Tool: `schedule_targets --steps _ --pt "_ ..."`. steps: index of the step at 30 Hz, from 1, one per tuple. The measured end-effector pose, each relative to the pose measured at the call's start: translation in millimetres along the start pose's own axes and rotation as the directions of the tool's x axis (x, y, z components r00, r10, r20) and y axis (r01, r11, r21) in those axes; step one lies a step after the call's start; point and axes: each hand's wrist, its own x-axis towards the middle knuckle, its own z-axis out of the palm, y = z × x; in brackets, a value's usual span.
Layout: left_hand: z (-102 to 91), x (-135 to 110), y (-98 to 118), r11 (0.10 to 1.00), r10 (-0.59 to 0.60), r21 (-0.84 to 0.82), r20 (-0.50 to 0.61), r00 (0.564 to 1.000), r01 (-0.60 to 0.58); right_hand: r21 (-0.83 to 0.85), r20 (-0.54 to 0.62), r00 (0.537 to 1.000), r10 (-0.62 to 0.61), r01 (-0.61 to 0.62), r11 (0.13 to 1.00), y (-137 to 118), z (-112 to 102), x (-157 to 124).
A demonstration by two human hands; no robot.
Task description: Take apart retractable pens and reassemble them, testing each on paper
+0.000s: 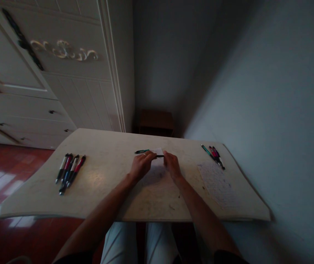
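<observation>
Clamping a dark pen (160,156) in the fingers of the left hand (140,165) and right hand (173,164), above written paper (157,174) on the worktop (101,203), with a green pen (141,151) just beyond the left hand

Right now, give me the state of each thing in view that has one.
Dark slim object: held at both ends
Left hand: closed on it
Right hand: closed on it
Pens at left: lying bunched
Pens at right: lying bunched
Central green pen: lying
Written sheet: lying flat
Central sheet: partly covered
Drawers: shut
</observation>
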Motion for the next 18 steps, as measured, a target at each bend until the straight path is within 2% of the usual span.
schedule_targets --steps 5,11,14,18 --pt "-3.5 1.2 2.5 0.999 -0.039 0.032 0.009 0.999 0.038 0.001 0.019 1.000 -0.018 0.018 1.000 -1.4 0.8 -2.5" --pt "-8.4 1.7 11.1 0.998 -0.054 -0.010 0.050 0.997 0.054 -0.081 0.033 0.989 -0.142 0.145 0.986 -3.5 -1.0 -5.3" --pt "-8.3 3.3 13.6 0.981 -0.173 -0.076 0.048 0.984 0.176 -0.075 0.082 0.976 -0.200 0.206 0.976 -4.3 -1.1 -5.5" --pt "-10.2 9.5 12.1 0.905 -0.343 -0.235 0.086 0.935 0.354 -0.086 0.193 0.946 -0.262 0.282 0.956 -3.9 -4.7 -1.8"
